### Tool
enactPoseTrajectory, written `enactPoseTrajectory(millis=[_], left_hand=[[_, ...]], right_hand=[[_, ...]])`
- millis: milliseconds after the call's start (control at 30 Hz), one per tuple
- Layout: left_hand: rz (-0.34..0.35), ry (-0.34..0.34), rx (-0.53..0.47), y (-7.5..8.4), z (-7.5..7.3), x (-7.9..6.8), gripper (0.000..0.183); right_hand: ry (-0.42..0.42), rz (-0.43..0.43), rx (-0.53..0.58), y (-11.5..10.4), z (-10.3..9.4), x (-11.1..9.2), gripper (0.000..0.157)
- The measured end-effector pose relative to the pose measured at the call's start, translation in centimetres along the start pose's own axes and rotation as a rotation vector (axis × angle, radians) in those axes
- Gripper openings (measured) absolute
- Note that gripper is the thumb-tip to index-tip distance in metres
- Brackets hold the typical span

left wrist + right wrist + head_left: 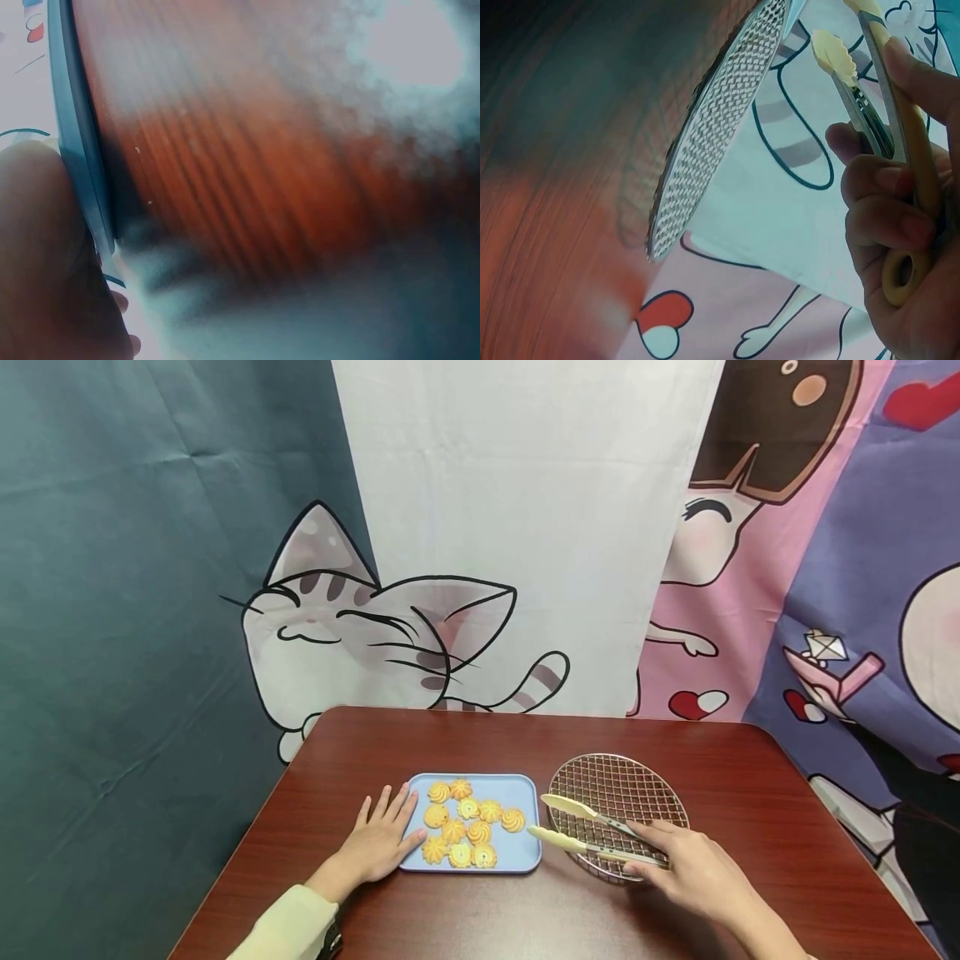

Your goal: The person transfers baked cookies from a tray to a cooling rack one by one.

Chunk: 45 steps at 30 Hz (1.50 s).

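Note:
A light-blue tray [517,787] lies on the table with several golden piped cookies [478,832] on it. My left hand [378,843] rests flat at the tray's left edge, fingers straight and spread; in the left wrist view part of this hand [45,247] shows beside the tray's rim [79,127]. In my right hand [693,868] I grip a pair of tongs [600,852] with pale yellow tips. Their two arms stand apart, pointing left, with nothing between the tips. The right wrist view shows fingers [885,217] curled round the tongs' handle [922,165].
A round wire rack [607,777] sits right of the tray, partly under the tongs and right hand. Both stand on a dark red-brown wooden table [420,735]. Behind it hangs a cartoon-printed cloth [525,527].

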<state>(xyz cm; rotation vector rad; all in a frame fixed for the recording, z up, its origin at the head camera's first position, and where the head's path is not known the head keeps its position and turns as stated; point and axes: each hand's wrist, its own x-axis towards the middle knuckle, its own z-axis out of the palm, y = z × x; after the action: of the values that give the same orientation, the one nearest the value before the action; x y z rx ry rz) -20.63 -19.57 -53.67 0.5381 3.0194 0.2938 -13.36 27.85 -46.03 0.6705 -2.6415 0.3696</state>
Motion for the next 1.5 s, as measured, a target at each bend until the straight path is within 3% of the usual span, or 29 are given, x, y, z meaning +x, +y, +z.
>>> enactPoseTrajectory(millis=[1033,1233,1500], left_hand=[[0.002,0.001,-0.017,0.2,-0.1,0.0,0.074],[-0.012,-0.012,-0.005,0.2,-0.3,0.0,0.073],[-0.004,-0.003,-0.005,0.0,0.1,0.1,0.073]], right_hand=[[-0.118,-0.02,-0.009,-1.4,2.3,2.3,0.053],[-0.12,-0.058,-0.014,-1.4,2.8,3.1,0.049],[-0.198,-0.055,-0.018,-1.5,2.3,4.4,0.053]])
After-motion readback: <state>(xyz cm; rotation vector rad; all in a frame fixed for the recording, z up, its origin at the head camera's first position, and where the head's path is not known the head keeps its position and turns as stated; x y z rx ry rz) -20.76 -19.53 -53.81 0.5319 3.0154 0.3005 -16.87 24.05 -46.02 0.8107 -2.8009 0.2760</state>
